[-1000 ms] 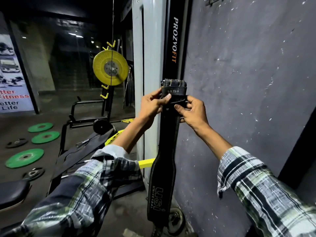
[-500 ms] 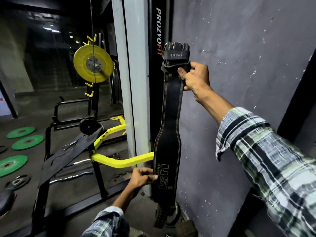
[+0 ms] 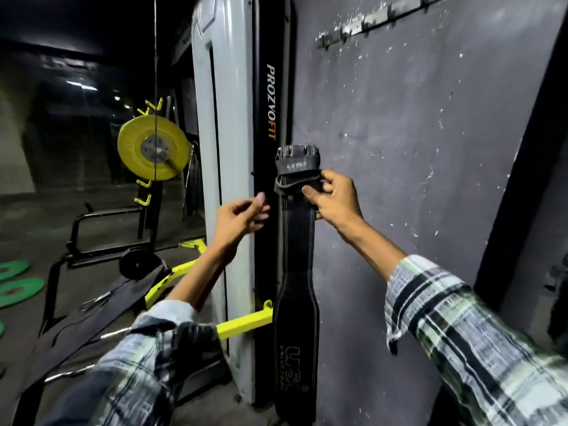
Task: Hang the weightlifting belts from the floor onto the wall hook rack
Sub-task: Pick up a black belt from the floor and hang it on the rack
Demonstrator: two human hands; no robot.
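A black leather weightlifting belt [image 3: 297, 272] hangs straight down in front of the grey wall, its buckle end uppermost. My right hand [image 3: 333, 199] grips it just below the buckle. My left hand [image 3: 242, 216] hovers just left of the belt, fingers loosely curled and apart, holding nothing. The metal wall hook rack [image 3: 368, 21] runs along the wall well above the belt, at the top right, with nothing on its visible hooks.
A white and black machine column [image 3: 227, 149] stands just left of the belt. A yellow bar [image 3: 242, 325] juts out low beside it. A yellow weight plate [image 3: 153, 147], a black rack and green plates [image 3: 18, 292] lie to the left.
My left hand has let go of the belt's lower end and risen to beside the buckle. The view has tilted up, bringing the hook rack into sight.
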